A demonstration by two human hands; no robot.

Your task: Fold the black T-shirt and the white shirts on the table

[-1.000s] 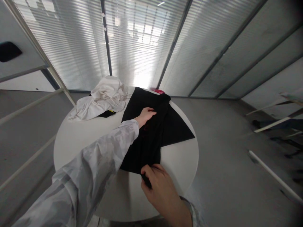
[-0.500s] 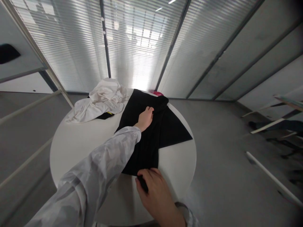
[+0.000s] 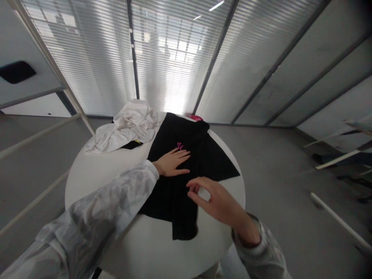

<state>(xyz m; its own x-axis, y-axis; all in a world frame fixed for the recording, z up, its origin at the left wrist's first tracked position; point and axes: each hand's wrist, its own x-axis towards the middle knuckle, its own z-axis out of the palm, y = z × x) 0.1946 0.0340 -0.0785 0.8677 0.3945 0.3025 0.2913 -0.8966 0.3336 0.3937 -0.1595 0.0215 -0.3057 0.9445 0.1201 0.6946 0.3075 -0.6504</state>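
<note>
A black shirt with a small pink print lies partly folded on the round white table. One narrow strip of it, which looks like a sleeve, points toward the near edge, and a pointed flap spreads to the right. My left hand rests flat on the cloth just below the print, fingers spread. Over the shirt's right side hovers my right hand, its fingers curled, with a gap between thumb and fingers and nothing visible in them.
A crumpled white cloth sits at the table's back left, over a black item with a yellow mark. Behind the shirt a pink-red thing peeks out. Glass panels with blinds stand beyond; a pale frame is at left.
My right hand has let go of the strip's near end and moved up and right. My left hand has flattened and slid toward me, uncovering the pink print. The strip now lies nearer the front.
</note>
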